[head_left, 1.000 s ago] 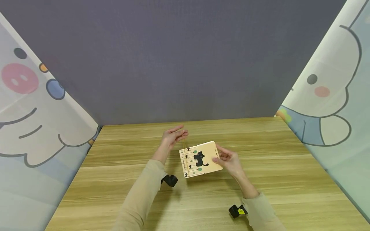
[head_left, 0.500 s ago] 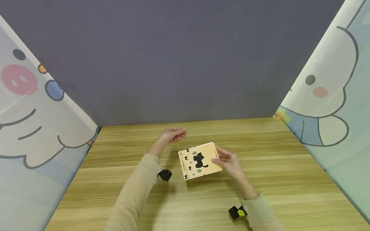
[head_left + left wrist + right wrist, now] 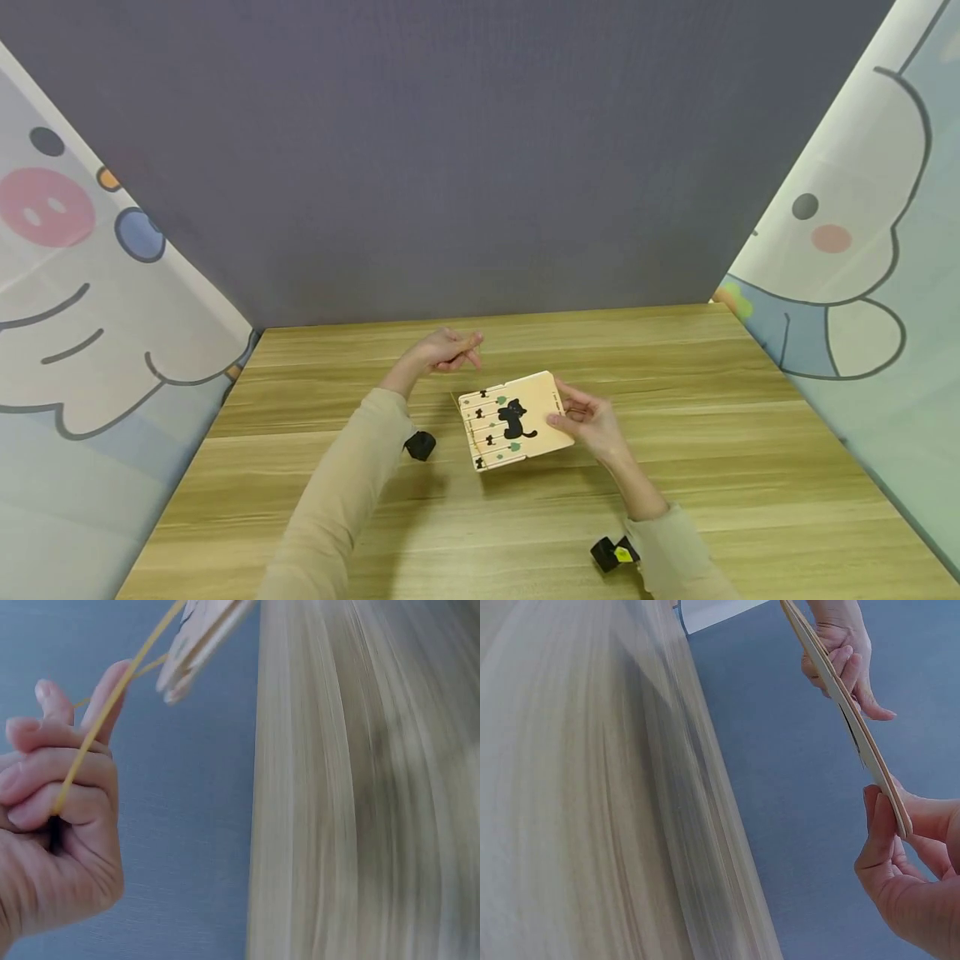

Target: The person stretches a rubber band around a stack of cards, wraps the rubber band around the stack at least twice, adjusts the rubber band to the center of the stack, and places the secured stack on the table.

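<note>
A thin cream notebook (image 3: 546,408) with a black cat and small green leaves on its cover is held above the table, tilted. My right hand (image 3: 596,427) pinches its right edge, thumb on the cover and fingers behind. At the notebook's left end runs a thin yellow elastic band (image 3: 93,738), stretched away from the cover in the left wrist view. My left hand (image 3: 446,350), beyond the notebook's upper left corner, holds the band in its curled fingers. In the right wrist view the notebook (image 3: 862,735) appears edge-on, partly hiding the left hand.
The wood-grain table (image 3: 750,467) spreads below both hands. A dark grey panel (image 3: 480,167) rises at the back, with cartoon-printed cloths at the left (image 3: 90,350) and right (image 3: 862,350). Black wrist cameras show by the left cuff (image 3: 421,446) and right cuff (image 3: 606,554).
My left hand has moved slightly left and turned, drawing the elastic band out past the notebook's left end. The right hand keeps its pinch; the notebook has shifted slightly left.
</note>
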